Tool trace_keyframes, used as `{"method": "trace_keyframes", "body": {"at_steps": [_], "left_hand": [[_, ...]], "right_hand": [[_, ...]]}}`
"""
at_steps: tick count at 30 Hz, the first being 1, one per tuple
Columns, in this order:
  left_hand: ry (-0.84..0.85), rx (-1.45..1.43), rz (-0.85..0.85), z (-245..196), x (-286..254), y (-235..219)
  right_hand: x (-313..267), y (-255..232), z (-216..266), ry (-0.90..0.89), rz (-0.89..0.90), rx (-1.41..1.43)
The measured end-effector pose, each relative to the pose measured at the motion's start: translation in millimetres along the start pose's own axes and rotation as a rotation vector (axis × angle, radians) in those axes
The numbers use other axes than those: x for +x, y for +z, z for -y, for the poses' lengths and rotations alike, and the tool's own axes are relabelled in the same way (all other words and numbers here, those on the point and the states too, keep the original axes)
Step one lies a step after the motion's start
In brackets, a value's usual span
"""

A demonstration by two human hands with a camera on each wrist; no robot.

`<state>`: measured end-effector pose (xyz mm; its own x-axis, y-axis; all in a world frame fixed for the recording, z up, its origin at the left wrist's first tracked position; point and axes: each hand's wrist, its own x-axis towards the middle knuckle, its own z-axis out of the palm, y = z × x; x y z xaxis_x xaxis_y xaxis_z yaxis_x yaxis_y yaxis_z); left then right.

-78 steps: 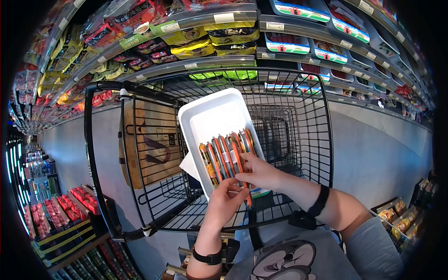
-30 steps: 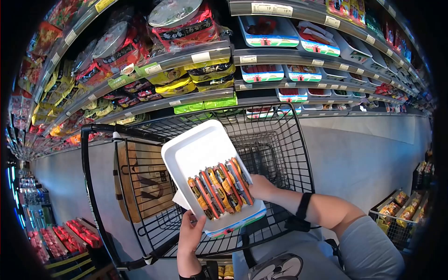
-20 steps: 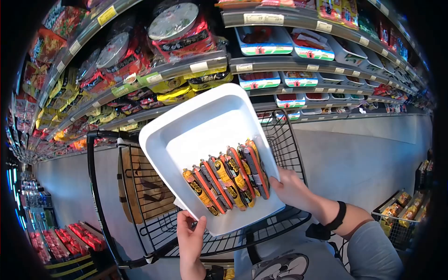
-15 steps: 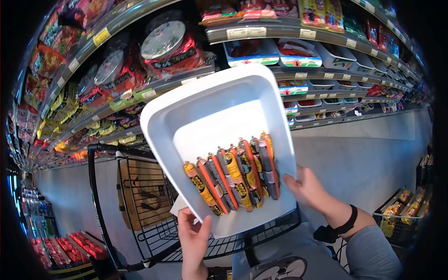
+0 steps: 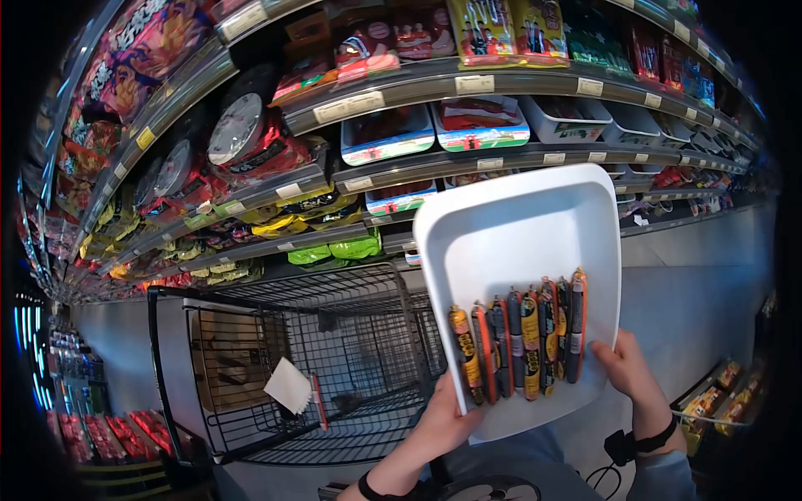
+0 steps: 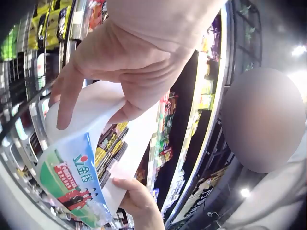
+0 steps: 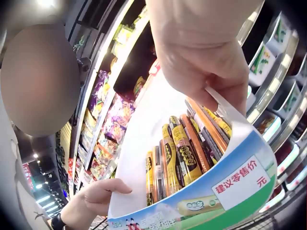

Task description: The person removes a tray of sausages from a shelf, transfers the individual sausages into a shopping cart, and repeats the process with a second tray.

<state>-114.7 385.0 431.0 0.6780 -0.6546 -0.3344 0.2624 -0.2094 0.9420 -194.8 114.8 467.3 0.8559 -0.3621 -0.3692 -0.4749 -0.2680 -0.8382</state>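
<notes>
A white tray (image 5: 518, 219) is held up, tilted, at the right of the cart in the head view. Several wrapped sausages (image 5: 530, 346) stand side by side in its lower half. The left hand (image 5: 443, 424) grips the tray's lower left edge, thumb over the rim; the left wrist view shows that hand (image 6: 129, 67) pinching the wall. The right hand (image 5: 628, 367) grips the right edge, and in the right wrist view this hand (image 7: 206, 67) curls over the rim. A printed blue and green label (image 7: 240, 191) covers the tray's outer end.
The black wire cart (image 5: 276, 292) is at the left, with a brown bag (image 5: 219, 355), a white paper (image 5: 289, 386) and one thin red sausage-like stick (image 5: 319, 402) by it. Shelves (image 5: 434, 171) of packages and similar trays run ahead. A basket of packages (image 5: 720, 401) stands at the right.
Both hands have lifted the tray out from over the cart and carried it to the right. Earlier, the hands were among the sausages; then they took the tray's edges. The view has turned too.
</notes>
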Motion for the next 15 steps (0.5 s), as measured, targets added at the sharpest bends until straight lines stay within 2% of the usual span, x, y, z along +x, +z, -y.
{"method": "trace_keyframes", "body": {"at_steps": [1, 3, 5, 9, 11, 12, 13, 14, 15], "left_hand": [[-0.096, -0.028, -0.025, 5.6, 11.1, 17.3], [-0.160, -0.074, -0.033, 20.2, 35.4, 49.4], [-0.227, -0.124, -0.038, 35.3, 57.8, 76.0], [-0.240, -0.084, -0.073, 77.8, 81.6, 111.9], [-0.297, -0.235, -0.119, 88.6, 87.5, 120.4], [-0.291, -0.252, -0.129, 83.6, 89.2, 122.3], [-0.293, -0.257, -0.136, 82.5, 91.6, 121.3], [-0.337, -0.285, -0.135, 82.0, 92.4, 119.2], [-0.380, -0.311, -0.133, 83.2, 92.7, 117.5]], "right_hand": [[4.0, -15.1, -7.5, 0.028, 0.005, -0.068], [15.3, -45.5, -29.4, 0.053, 0.020, -0.136], [31.1, -71.4, -67.1, 0.081, 0.129, -0.227], [53.9, -88.6, -161.9, 0.035, 0.229, -0.048], [58.5, -92.2, -189.5, 0.266, 0.480, 0.118], [58.8, -91.4, -195.8, 0.267, 0.488, 0.115], [58.8, -88.6, -199.2, 0.362, 0.546, 0.148], [60.1, -85.4, -200.1, 0.459, 0.604, 0.181], [63.8, -81.1, -198.1, 0.461, 0.610, 0.178]]}}
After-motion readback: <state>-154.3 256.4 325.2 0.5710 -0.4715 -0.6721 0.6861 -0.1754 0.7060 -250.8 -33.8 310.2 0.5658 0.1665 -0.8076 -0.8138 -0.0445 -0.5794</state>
